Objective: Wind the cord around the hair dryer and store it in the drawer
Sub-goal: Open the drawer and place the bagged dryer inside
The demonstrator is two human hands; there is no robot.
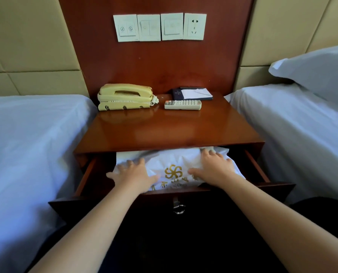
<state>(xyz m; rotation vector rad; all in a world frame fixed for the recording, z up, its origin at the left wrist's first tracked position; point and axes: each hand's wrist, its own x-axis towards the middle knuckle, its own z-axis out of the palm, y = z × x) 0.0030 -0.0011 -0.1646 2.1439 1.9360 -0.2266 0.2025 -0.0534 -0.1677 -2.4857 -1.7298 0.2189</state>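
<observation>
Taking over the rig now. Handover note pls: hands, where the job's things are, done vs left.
Left hand: open, fingers spread, pressing flat on the white bag.
Right hand: open, fingers spread on the bag's right side, holding nothing.
Drawer: pulled out, with the bag lying inside and partly tucked under the nightstand top.
Hair dryer and cord: not visible. They may be inside the bag, but I cannot tell.
Done: the bag is in the drawer.
Left: confirm the wound dryer is inside, lift both hands off, then push the drawer shut.
</observation>
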